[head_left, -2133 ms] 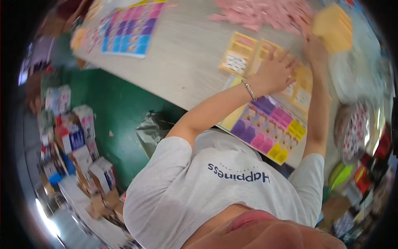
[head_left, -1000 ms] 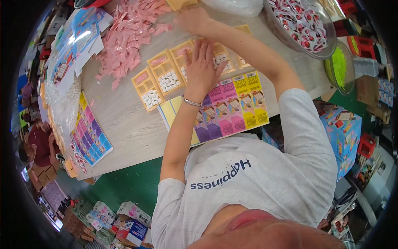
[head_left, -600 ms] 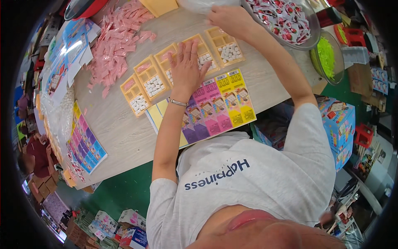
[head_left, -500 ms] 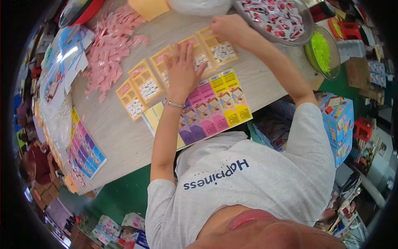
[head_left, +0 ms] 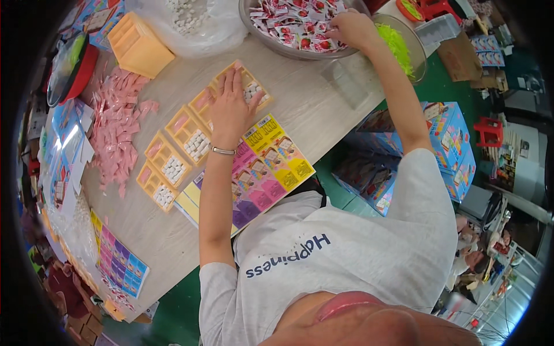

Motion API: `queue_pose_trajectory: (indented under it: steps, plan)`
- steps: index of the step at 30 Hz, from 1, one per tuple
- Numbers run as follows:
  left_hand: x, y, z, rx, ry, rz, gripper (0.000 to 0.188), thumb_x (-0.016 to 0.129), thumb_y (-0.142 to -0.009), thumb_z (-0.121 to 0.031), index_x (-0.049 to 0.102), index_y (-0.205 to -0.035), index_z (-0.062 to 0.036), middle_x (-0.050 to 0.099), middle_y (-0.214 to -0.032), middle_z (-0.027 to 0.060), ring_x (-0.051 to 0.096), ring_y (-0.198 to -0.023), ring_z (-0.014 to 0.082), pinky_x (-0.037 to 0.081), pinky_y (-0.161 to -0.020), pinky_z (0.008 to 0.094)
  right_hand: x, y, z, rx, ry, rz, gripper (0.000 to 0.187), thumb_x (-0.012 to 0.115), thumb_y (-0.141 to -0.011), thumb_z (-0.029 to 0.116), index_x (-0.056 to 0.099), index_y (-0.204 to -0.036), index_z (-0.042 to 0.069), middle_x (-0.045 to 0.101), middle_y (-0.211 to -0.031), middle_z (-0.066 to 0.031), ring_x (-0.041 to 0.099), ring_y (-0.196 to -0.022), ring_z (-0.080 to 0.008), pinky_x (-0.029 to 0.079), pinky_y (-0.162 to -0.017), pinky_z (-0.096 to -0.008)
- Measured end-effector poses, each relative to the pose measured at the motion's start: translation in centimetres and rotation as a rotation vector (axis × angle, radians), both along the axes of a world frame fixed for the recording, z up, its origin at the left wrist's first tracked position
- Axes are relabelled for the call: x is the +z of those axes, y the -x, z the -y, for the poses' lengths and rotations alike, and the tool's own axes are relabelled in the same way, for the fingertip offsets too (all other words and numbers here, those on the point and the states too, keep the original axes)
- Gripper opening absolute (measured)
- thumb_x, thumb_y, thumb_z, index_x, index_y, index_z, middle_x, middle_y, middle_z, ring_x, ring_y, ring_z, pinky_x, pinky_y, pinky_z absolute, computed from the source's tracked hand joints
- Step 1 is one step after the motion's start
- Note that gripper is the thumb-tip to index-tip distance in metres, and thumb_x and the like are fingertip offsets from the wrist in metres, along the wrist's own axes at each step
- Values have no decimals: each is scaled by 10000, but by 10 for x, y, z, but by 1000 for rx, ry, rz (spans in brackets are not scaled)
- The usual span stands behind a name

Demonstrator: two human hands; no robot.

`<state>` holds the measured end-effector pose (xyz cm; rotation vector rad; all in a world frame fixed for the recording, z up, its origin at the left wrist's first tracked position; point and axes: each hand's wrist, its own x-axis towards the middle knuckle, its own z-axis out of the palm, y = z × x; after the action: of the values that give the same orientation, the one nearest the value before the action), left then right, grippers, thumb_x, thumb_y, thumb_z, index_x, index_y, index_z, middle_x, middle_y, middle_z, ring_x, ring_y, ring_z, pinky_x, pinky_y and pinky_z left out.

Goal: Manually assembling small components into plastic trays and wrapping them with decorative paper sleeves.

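Note:
A row of pale orange divided trays (head_left: pixel 189 137) stands on the table, holding white pellets (head_left: pixel 197 145) and pink packets (head_left: pixel 180 122). My left hand (head_left: pixel 231 109) lies flat with spread fingers over the right-hand trays, hiding parts of them. A pink piece (head_left: pixel 237 64) shows by its fingertips in the rightmost tray. At the right side of a large clear bowl (head_left: pixel 265 43), my right hand (head_left: pixel 356 32) has its bent fingers down among strawberry-print sachets (head_left: pixel 306 26). Those fingers look closed, but what they hold is hidden.
A sheet of coloured cards (head_left: pixel 271 164) lies by the near table edge. Pink packets (head_left: pixel 115 115) are heaped at left, near stacked orange trays (head_left: pixel 141 46). Beyond the right hand sits a bowl of green pieces (head_left: pixel 398 49). Blue printed boxes (head_left: pixel 444 138) stand right of the table.
My right hand has moved from the far end of the rightmost tray to the sachet bowl. My left hand has shifted right along the trays. The whole view has shifted.

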<state>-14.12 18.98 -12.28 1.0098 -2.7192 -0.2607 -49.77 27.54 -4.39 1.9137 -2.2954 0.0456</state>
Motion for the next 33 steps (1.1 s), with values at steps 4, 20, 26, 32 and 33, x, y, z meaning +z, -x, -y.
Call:
queue_pose_trajectory:
  steps: [4,20,26,32,33]
  plan:
    - [5,-5,4,-34,-88,10,810,553,-946,-572,293,-1572,-127,380,-1581,111,354,-1459,306,222,-1176,608,-13,7,16,-75,-156,90,256,700,-847,321,742,-951,91,713,-895,-159,677,-872,-360,531,-794,-453]
    - [148,-125,-63,-683,-1592,-1836,429,864,-769,-458,595,-994,-211,556,-883,-50,529,-730,120,342,-666,286,-41,129,-104,-815,-73,7,371,692,-864,437,744,-1092,149,739,-999,-159,692,-988,-362,547,-878,-451]
    - [169,-150,-95,-678,-472,-1386,439,831,-806,-465,568,-896,-125,503,-788,-27,492,-726,154,309,-677,293,-46,150,-121,-676,59,223,289,734,-831,405,795,-946,147,764,-922,-100,720,-907,-296,563,-831,-426]
    - [160,-121,-109,-283,-707,-1272,248,813,-801,-227,649,-839,-44,628,-783,50,570,-725,169,389,-635,303,-49,172,-153,-675,389,626,445,707,-877,433,757,-1036,22,745,-834,-117,709,-784,-219,547,-786,-375]
    - [156,-118,-110,-278,-701,-1275,248,813,-801,-227,649,-839,-44,628,-783,50,570,-725,169,389,-635,303,-53,162,-144,-667,388,626,445,707,-877,433,757,-1036,22,745,-834,-117,709,-784,-219,547,-786,-375]
